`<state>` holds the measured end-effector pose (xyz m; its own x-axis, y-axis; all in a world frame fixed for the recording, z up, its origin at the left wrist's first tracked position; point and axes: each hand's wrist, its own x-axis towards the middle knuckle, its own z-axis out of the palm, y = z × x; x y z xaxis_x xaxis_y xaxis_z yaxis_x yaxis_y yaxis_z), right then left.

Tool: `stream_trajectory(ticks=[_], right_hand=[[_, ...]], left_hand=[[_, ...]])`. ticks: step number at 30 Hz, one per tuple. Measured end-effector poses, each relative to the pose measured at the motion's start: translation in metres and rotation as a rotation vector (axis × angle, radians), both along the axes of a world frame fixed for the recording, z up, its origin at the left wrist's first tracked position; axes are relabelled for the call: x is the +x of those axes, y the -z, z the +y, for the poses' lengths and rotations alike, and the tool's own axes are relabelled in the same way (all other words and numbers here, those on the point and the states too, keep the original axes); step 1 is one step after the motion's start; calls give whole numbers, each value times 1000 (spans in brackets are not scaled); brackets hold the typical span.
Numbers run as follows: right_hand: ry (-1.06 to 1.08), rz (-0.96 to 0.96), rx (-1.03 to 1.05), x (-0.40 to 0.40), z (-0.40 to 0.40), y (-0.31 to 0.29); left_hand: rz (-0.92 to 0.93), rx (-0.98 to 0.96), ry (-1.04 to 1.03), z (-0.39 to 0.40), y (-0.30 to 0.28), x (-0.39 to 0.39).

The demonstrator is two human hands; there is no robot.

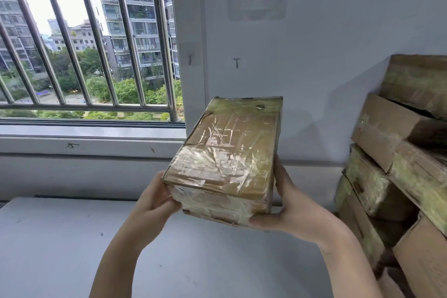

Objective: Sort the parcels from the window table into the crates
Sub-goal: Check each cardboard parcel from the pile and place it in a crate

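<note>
Clearly lifted off the white table, the taped cardboard parcel hangs between both hands: the left hand curls round its near left corner, the right hand cups the right edge with fingers hooked beneath. No crate shows. Carrying it well probably means keeping both palms under the slick wrap and clearing the stacked boxes at right.

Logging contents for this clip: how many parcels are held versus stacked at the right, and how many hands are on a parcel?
Held parcel: 1, gripped by left hand and right hand
Stacked parcels at right: at least 5, edges cut off and overlapping
Hands on a parcel: 2
Total parcels: at least 6
</note>
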<state>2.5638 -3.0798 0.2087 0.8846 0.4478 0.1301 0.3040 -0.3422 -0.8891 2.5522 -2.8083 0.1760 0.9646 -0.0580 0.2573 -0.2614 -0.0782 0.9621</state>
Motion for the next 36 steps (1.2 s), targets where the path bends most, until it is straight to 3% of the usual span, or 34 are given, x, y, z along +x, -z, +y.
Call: stream_trajectory(ticks=[3,8,10,13,16,19,24,26,29,36], right_hand=[[16,-26,-8,2,-3,0],[-64,-122,-96,1,0,2],[-98,-94,74,1,1,-1],[136,-117,387,6,7,0],[469,-289,320,12,13,0],[510,-37,304,16,3,1],[258,314,730,14,-12,8],[239,288,723,13,-9,13],[260,82,572,10,3,19],[204,-131,394,6,18,20]], left_hand=[[141,-193,23,6,-4,-1],[218,-66,-61,0,0,-5],[220,-127,-69,-4,2,-6],[242,-218,-11,-5,11,-3],[214,-287,44,-14,16,-5],[207,-321,33,-17,20,-5],[223,-97,136,-16,12,-6],[204,63,48,-19,6,1],[157,294,-117,-27,-9,11],[46,101,-49,-45,-78,-6]])
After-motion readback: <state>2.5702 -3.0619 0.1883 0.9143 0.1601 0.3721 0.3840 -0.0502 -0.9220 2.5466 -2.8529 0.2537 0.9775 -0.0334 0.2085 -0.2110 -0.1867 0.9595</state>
